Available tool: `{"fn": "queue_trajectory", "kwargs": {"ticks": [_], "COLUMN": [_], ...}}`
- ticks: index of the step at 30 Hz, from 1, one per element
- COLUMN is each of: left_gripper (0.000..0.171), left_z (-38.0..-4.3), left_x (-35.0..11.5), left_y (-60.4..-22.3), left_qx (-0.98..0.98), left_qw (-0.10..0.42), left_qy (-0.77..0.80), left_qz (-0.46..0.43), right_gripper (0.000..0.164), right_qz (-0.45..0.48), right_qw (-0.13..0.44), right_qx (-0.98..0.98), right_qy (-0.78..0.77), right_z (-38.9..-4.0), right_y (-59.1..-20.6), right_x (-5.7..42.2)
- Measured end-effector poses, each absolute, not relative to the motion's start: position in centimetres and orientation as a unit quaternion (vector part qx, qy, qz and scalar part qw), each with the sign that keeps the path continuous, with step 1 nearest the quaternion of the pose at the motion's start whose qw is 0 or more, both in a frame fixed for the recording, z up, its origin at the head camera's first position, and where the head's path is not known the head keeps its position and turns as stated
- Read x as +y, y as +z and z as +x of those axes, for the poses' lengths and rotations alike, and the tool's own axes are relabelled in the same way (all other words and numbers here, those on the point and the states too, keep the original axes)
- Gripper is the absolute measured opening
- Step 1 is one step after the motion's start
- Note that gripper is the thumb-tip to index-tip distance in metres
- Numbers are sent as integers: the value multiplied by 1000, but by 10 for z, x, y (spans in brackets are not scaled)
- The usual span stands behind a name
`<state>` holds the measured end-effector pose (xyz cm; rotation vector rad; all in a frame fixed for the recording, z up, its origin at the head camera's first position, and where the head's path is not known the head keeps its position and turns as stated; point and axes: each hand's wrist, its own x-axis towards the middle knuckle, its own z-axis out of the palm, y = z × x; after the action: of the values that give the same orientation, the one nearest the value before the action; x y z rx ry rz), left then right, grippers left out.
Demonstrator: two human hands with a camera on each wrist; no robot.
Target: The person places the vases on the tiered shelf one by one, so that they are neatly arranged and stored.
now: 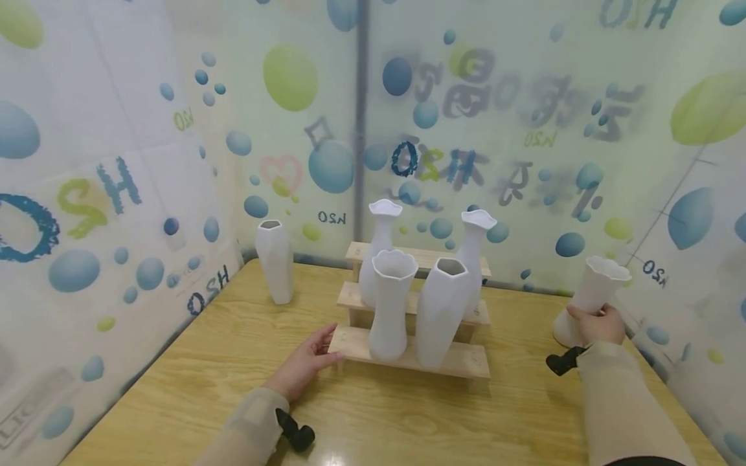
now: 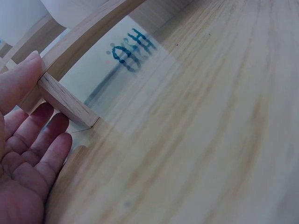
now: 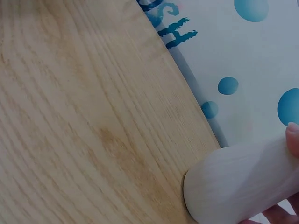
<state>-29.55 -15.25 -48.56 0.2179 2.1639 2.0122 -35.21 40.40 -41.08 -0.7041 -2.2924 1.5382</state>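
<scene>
A three-step wooden display stand (image 1: 352,341) stands mid-table. My left hand (image 1: 303,366) grips the left end of its lowest step, the thumb (image 2: 25,77) against the board and the fingers beside the short leg (image 2: 67,100). At the table's right side, my right hand (image 1: 603,325) holds a white vase (image 1: 593,285) with a wavy rim round its body; the vase leans slightly, its base at the tabletop. On the lowest step are a wavy-rimmed white vase (image 1: 388,323) and a faceted white vase (image 1: 440,317). Behind them rise two flared-neck vases (image 1: 383,230) (image 1: 472,243), bases partly hidden.
Another faceted white vase (image 1: 275,265) stands alone at the table's back left. Printed curtains (image 1: 326,116) with blue and green bubbles enclose the wooden table (image 1: 233,349) at the back and both sides. Black straps (image 1: 297,432) sit at the wrists.
</scene>
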Motion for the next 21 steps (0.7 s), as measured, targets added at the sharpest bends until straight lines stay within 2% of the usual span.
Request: {"fn": "queue_trajectory", "kwargs": {"ticks": [11, 21], "left_gripper": [76, 75], "left_z": [-294, -294], "left_x": [-152, -151], "left_y": [-483, -483], "left_qx": [727, 725], "left_qw": [96, 90], "left_qy": [676, 678], "left_qz": [77, 77], "right_gripper": [86, 88], "right_qz": [-224, -136], "right_qw": [147, 127], "right_qx": [-793, -804], "right_qy": [547, 565], "right_z": [-339, -324], "right_y": [-403, -382], "right_x": [391, 369]}}
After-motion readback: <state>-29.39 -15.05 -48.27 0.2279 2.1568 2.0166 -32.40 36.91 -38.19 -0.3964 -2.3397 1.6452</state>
